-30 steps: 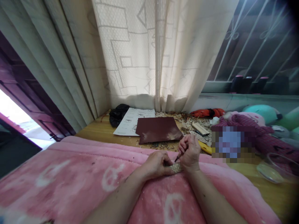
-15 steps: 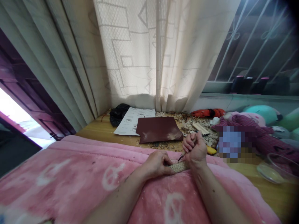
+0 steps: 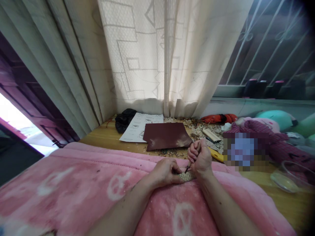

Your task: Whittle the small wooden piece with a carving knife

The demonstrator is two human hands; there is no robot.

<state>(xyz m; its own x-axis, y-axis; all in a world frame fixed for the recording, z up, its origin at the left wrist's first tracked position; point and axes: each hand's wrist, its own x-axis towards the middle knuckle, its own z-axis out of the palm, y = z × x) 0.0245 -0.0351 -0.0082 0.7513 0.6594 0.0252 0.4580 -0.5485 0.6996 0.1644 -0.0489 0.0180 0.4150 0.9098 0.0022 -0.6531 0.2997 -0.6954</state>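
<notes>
My left hand (image 3: 164, 172) is closed on the left end of a pale carved wooden piece (image 3: 186, 177) whose top bears a crisscross, scale-like pattern. In a fist, my right hand (image 3: 202, 159) grips a carving tool (image 3: 187, 167) with a thin dark metal shaft pointing down and left. The tool's tip is at the upper edge of the piece, close to my left thumb; whether it cuts in I cannot tell. Most of the tool's handle is hidden in my fingers. Part of the piece's right end is behind my right hand. Beneath both hands spreads a pink plush blanket (image 3: 98, 183).
On the wooden table (image 3: 98, 141) lie a maroon sheet (image 3: 167, 134), printed white paper (image 3: 134, 129), a black bag (image 3: 125, 119) and scattered wood shavings (image 3: 194, 124). A yellow-handled tool (image 3: 215, 154), a beige block-like object (image 3: 211, 134) and a clear plastic container (image 3: 285, 182) are at right.
My right hand has shifted left with the carving tool, bringing the tip nearer my left thumb. More of the yellow-handled tool shows. My left hand and the wooden piece stay about where they were.
</notes>
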